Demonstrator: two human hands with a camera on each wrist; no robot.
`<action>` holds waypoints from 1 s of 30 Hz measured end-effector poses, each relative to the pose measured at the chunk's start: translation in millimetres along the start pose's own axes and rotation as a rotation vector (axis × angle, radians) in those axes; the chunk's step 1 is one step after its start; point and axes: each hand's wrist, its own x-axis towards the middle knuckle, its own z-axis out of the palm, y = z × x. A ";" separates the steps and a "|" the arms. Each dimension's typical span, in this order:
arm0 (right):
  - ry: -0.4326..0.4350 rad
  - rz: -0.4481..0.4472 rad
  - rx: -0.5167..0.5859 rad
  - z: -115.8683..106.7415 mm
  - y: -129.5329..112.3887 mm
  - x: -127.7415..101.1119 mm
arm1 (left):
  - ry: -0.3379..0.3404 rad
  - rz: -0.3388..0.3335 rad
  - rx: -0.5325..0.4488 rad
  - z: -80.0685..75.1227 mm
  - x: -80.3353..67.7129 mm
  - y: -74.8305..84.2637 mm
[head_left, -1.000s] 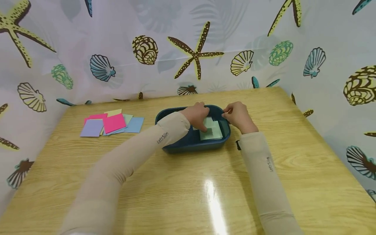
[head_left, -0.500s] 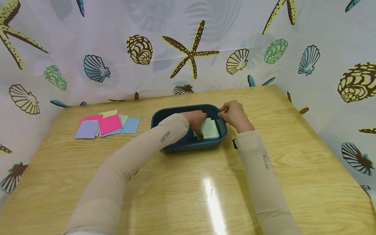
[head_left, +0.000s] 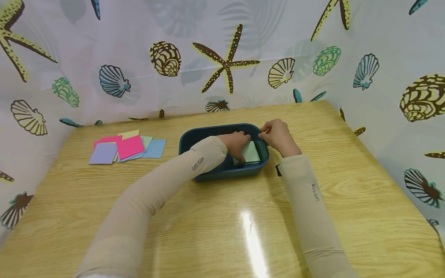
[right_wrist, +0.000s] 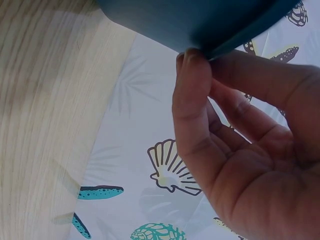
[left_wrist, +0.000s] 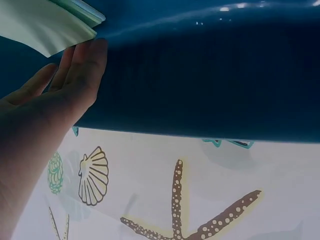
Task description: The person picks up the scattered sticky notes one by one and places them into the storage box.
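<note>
A dark blue plastic bin [head_left: 227,174] with rounded ends sits on the table. Inside it, toward its right end, lie pale green sticky notes [head_left: 252,153] in a loose pile. My left hand [head_left: 238,146] reaches into the bin, thumb spread from the fingers at the left side of the pile. In the left wrist view its nearly straight fingertips touch the edge of the notes [left_wrist: 47,25], which lift and fan at the corner. My right hand [head_left: 279,137] pinches the bin's right rim between thumb and fingers, as the right wrist view also shows.
To the left on the wooden table [head_left: 208,231] lies a spread of square notes: pink [head_left: 130,146], lavender [head_left: 103,153], blue [head_left: 154,148], yellow [head_left: 129,134]. A sea-patterned cloth [head_left: 139,58] rises behind the table and along its sides.
The head view has shifted slightly. Over the last half second my left hand has slid a little right inside the bin, covering more of the notes. My right hand keeps its grip on the rim.
</note>
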 end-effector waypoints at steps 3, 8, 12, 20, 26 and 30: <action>-0.008 0.009 0.012 0.1 0.1 -0.2 | -0.006 -0.001 0.015 2.9 3.6 1.4; -0.008 0.006 0.018 0.3 0.5 -0.1 | -0.013 -0.030 0.014 5.4 6.0 3.5; 0.005 -0.004 0.005 0.0 0.6 0.1 | -0.018 -0.040 0.012 4.4 5.2 5.3; 0.010 -0.001 0.010 -0.8 1.5 1.3 | -0.021 -0.030 0.016 3.8 6.4 3.2; 0.009 -0.007 0.007 -0.7 1.1 2.0 | -0.024 -0.024 0.022 4.2 6.8 1.6; 0.011 -0.008 0.007 0.5 0.7 2.1 | -0.029 -0.026 0.020 3.6 4.3 1.9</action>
